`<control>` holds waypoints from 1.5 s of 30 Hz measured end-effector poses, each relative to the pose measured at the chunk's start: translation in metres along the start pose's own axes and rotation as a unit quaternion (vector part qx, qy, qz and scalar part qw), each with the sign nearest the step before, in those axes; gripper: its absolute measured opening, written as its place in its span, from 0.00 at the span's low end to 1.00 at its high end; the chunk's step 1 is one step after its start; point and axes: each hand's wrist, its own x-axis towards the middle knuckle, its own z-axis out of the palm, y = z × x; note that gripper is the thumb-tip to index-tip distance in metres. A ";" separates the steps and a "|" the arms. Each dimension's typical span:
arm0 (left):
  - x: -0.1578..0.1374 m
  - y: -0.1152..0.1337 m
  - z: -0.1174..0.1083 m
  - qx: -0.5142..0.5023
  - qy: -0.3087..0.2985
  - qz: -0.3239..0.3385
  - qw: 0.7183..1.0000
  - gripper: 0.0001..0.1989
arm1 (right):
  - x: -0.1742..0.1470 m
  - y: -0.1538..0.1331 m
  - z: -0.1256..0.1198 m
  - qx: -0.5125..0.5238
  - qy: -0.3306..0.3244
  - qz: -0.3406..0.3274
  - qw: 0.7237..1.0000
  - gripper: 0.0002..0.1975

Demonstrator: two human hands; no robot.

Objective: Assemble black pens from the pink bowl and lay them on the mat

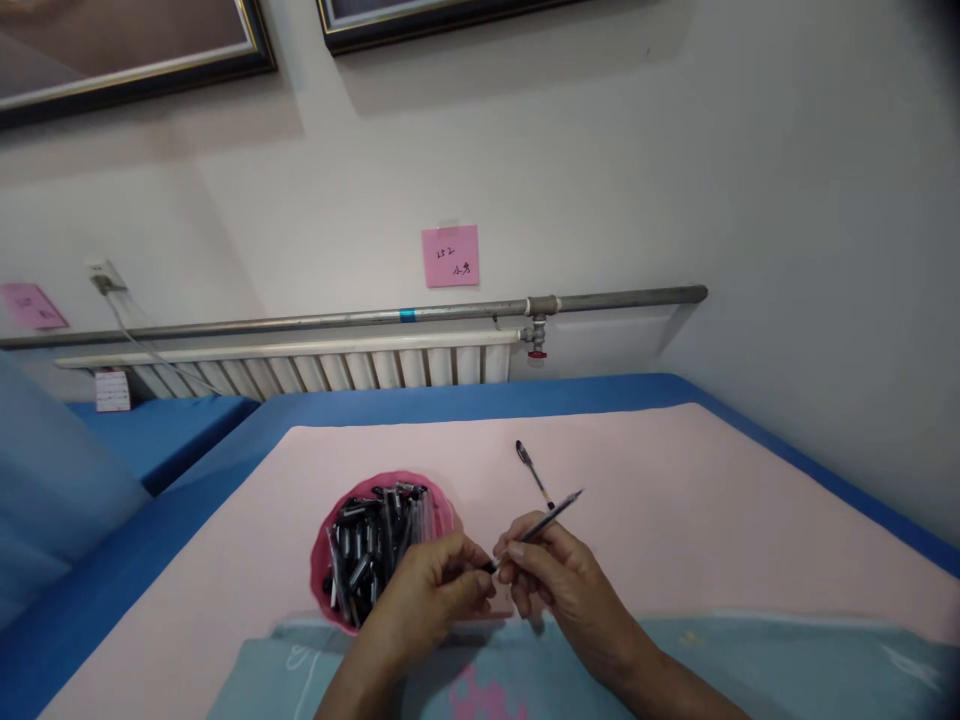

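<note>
Between the thumb and fingers of my right hand [551, 565] is a slim pen [551, 516], its pointed end aimed up and to the right. My left hand [442, 578] pinches a small black pen part [491, 567] at the pen's lower end; whether the two are joined I cannot tell. Beyond my right hand a capped pen [534, 472] lies on the pink cloth, its black cap pointing away from me. Left of my hands stands a pink scalloped basket [319, 565], filled with many black pen caps and clear pen barrels [375, 540]. My left hand partly covers its right side.
A pink cloth [675, 520] covers the blue-edged table [480, 400]. Teal patterned fabric [720, 660] lies along the near edge. Behind the table are a white radiator [375, 365], a metal pipe [315, 323] and a wall with a pink note [451, 257]. Blue fabric [45, 500] hangs at left.
</note>
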 end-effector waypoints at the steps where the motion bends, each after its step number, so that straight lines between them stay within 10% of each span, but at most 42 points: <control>1: 0.000 0.000 0.000 -0.006 0.006 -0.002 1.000 0.14 | 0.000 0.000 0.000 -0.009 0.003 -0.003 1.000 0.07; 11: 0.008 -0.007 0.008 -0.033 0.092 0.041 0.994 0.13 | 0.004 0.005 0.000 0.044 0.042 0.033 0.998 0.13; 18: 0.005 -0.005 0.016 -0.167 -0.005 -0.067 0.984 0.23 | 0.002 0.007 0.001 0.018 0.037 0.005 0.999 0.12; 38: 0.016 -0.012 0.030 -0.172 0.099 -0.047 0.979 0.24 | 0.007 0.007 -0.004 0.046 0.079 0.045 0.995 0.14; 45: 0.022 -0.009 0.037 -0.224 0.023 -0.096 0.970 0.27 | 0.011 0.011 -0.012 0.027 0.060 0.044 0.997 0.15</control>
